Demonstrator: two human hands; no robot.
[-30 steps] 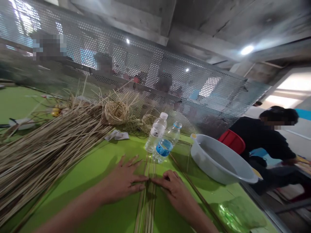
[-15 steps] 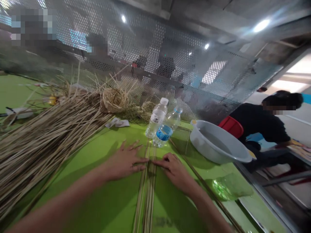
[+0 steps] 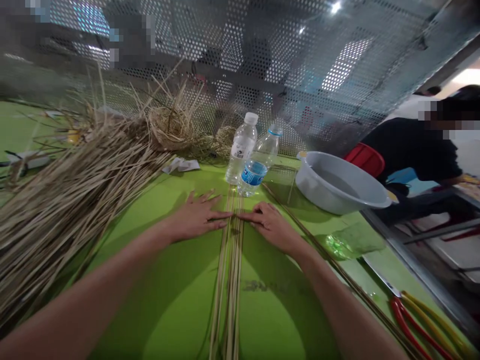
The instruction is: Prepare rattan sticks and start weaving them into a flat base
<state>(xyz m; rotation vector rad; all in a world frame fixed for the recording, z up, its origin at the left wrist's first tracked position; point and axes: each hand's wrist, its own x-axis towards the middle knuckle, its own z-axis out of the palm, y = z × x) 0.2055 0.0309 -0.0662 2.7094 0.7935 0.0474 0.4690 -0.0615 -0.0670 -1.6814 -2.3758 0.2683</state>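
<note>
Several long, thin plant strips (image 3: 233, 280) run lengthwise along the green tabletop between my two hands. Flat on the table to their left is my left hand (image 3: 193, 217), fingers spread, its index fingertip touching the strips. My right hand (image 3: 272, 225) presses on them from the opposite side with its index finger stretched out, the other fingers partly curled and holding nothing. The two index fingertips almost meet. Just beyond, two clear plastic bottles (image 3: 242, 147) stand near the far ends of the strips; the nearer one has a blue label (image 3: 253, 173).
At left lies a large pile of dry strips (image 3: 105, 185), with a rough woven piece (image 3: 170, 127) behind. A pale basin (image 3: 311, 187) stands right. Nearer are a green plastic bottle (image 3: 352, 242) and red-and-yellow-handled shears (image 3: 403, 302). A person in black (image 3: 412, 145) sits beyond.
The camera view has tilted down, so everything sits higher in the picture and the shears come into sight. My hands keep nearly the same pose, index fingertips slightly closer together.
</note>
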